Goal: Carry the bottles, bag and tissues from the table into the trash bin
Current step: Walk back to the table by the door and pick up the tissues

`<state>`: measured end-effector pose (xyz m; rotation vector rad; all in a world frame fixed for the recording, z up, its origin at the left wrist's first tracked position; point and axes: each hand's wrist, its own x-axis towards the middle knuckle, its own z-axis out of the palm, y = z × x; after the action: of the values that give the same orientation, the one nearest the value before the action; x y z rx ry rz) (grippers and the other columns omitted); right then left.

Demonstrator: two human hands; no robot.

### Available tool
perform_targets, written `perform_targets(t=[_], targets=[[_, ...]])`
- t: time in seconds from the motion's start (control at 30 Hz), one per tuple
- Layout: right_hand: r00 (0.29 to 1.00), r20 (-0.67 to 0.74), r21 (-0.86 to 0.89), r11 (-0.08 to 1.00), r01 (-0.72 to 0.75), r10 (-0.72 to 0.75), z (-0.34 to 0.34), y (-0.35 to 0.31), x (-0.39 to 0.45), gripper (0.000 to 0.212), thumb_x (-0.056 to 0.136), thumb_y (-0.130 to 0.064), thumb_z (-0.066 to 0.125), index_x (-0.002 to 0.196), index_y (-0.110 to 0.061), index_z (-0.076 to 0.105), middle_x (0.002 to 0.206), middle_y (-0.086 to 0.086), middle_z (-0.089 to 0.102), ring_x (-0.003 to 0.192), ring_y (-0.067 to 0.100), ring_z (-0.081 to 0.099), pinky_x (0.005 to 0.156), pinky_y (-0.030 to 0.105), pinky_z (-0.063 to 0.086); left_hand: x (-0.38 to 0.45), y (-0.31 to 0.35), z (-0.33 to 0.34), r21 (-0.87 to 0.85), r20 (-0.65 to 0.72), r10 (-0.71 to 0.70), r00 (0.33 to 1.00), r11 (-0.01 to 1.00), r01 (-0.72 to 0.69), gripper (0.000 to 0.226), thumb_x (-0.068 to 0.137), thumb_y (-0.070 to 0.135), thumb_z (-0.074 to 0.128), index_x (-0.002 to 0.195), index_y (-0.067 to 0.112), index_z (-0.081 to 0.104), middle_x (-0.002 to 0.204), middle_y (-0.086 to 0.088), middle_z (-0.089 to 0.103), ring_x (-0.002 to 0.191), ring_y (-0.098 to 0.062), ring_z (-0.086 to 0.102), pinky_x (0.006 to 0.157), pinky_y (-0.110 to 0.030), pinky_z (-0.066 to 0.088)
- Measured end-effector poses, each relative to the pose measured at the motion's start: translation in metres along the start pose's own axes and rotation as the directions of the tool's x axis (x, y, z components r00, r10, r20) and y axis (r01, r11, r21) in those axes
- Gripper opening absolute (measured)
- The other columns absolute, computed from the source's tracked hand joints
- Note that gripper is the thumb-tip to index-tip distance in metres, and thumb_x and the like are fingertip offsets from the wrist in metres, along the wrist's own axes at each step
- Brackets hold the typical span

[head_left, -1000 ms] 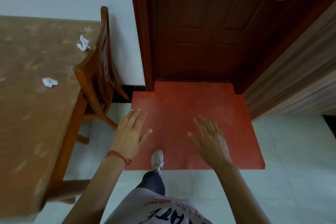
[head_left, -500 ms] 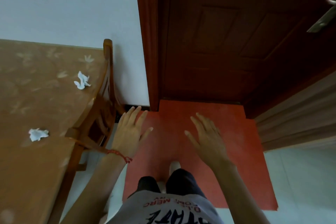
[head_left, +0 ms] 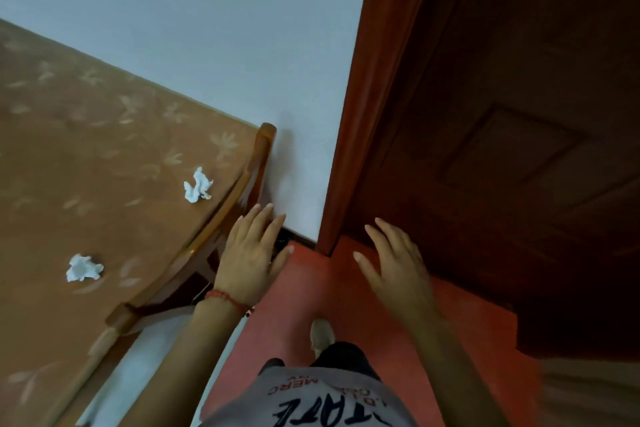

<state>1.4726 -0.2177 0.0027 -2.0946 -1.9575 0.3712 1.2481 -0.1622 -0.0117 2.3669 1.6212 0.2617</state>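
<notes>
- Since half a second ago, the view has tilted and the table (head_left: pixel 86 166) and door (head_left: pixel 502 132) loom larger.
- One shoe (head_left: pixel 321 336) shows; shorts hide the other foot.
- Left hand (head_left: pixel 249 260) and right hand (head_left: pixel 398 267) hover palm-down, fingers spread, holding nothing.
- Near tissue (head_left: pixel 83 268) and far tissue (head_left: pixel 197 186) lie crumpled on the table, beside the chair back (head_left: pixel 221 215).

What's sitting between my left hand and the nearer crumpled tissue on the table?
In the head view, the wooden chair's backrest lies between the left hand and that tissue.
</notes>
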Motion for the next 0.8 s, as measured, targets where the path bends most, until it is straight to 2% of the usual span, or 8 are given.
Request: perform_targets(t=[0.13, 0.27, 0.37, 0.43, 0.53, 0.63, 0.8], targets=[[0.991, 0.031, 0.007, 0.992, 0.126, -0.126, -0.009, 0.002, 0.050, 0.059, 0.086, -0.047, 0.034, 0.126, -0.009, 0.054, 0.135, 0.013, 0.052, 0.124, 0.031, 0.047, 0.099, 0.045, 0.039, 0.017, -0.003, -0.004, -0.025, -0.069, -0.120, 0.990, 0.993, 0.119, 0.068, 0.094, 0.054, 0.016, 0.124, 0.005, 0.052, 0.129, -0.020, 0.054, 0.125, -0.032, 0.037, 0.099, -0.054, 0.040], [0.952, 0.073, 0.029, 0.955, 0.296, -0.298, -0.007, -0.011, 0.090, 0.058, 0.087, -0.047, 0.034, 0.127, -0.009, 0.053, 0.135, 0.013, 0.051, 0.125, 0.029, 0.046, 0.099, 0.041, 0.038, 0.015, -0.014, -0.010, -0.032, -0.122, -0.273, 0.954, 0.962, 0.271, 0.066, 0.094, 0.054, 0.016, 0.125, 0.007, 0.050, 0.131, -0.019, 0.053, 0.124, -0.034, 0.043, 0.099, -0.054, 0.040], [0.899, 0.095, 0.053, 0.904, 0.425, -0.428, -0.002, -0.034, 0.113, 0.056, 0.088, -0.046, 0.035, 0.123, -0.007, 0.055, 0.131, 0.014, 0.054, 0.122, 0.026, 0.047, 0.095, 0.041, 0.042, 0.003, -0.026, -0.017, -0.045, -0.169, -0.392, 0.905, 0.920, 0.390, 0.066, 0.093, 0.054, 0.016, 0.125, 0.007, 0.050, 0.130, -0.018, 0.053, 0.125, -0.033, 0.040, 0.097, -0.055, 0.042], [0.860, 0.087, 0.087, 0.863, 0.497, -0.504, 0.003, -0.051, 0.124, 0.054, 0.088, -0.044, 0.038, 0.121, -0.005, 0.056, 0.128, 0.015, 0.056, 0.120, 0.021, 0.041, 0.093, 0.041, 0.044, -0.006, -0.033, -0.022, -0.056, -0.196, -0.465, 0.863, 0.884, 0.464, 0.066, 0.094, 0.053, 0.015, 0.123, 0.007, 0.051, 0.128, -0.019, 0.055, 0.123, -0.034, 0.041, 0.096, -0.055, 0.043], [0.793, 0.103, 0.131, 0.799, 0.587, -0.600, 0.013, -0.080, 0.137, 0.052, 0.088, -0.042, 0.039, 0.122, -0.005, 0.055, 0.128, 0.016, 0.055, 0.119, 0.025, 0.047, 0.093, 0.041, 0.044, -0.021, -0.047, -0.030, -0.061, -0.209, -0.555, 0.805, 0.829, 0.556, 0.067, 0.094, 0.053, 0.015, 0.122, 0.006, 0.053, 0.127, -0.020, 0.055, 0.120, -0.038, 0.048, 0.094, -0.054, 0.044], [0.737, 0.128, 0.154, 0.747, 0.646, -0.664, 0.024, -0.110, 0.148, 0.053, 0.089, -0.043, 0.039, 0.124, -0.007, 0.053, 0.132, 0.014, 0.053, 0.120, 0.028, 0.050, 0.095, 0.039, 0.042, -0.036, -0.066, -0.034, -0.062, -0.243, -0.614, 0.751, 0.782, 0.620, 0.061, 0.093, 0.051, 0.022, 0.122, 0.007, 0.052, 0.127, -0.019, 0.056, 0.119, -0.037, 0.049, 0.093, -0.054, 0.045], [0.672, 0.113, 0.156, 0.681, 0.716, -0.732, 0.041, -0.157, 0.163, 0.049, 0.088, -0.041, 0.041, 0.122, -0.008, 0.055, 0.128, 0.013, 0.055, 0.117, 0.026, 0.051, 0.091, 0.038, 0.045, -0.051, -0.103, -0.042, -0.078, -0.269, -0.671, 0.691, 0.730, 0.679, 0.064, 0.095, 0.051, 0.014, 0.120, 0.007, 0.053, 0.124, -0.019, 0.057, 0.117, -0.035, 0.048, 0.092, -0.051, 0.047]])
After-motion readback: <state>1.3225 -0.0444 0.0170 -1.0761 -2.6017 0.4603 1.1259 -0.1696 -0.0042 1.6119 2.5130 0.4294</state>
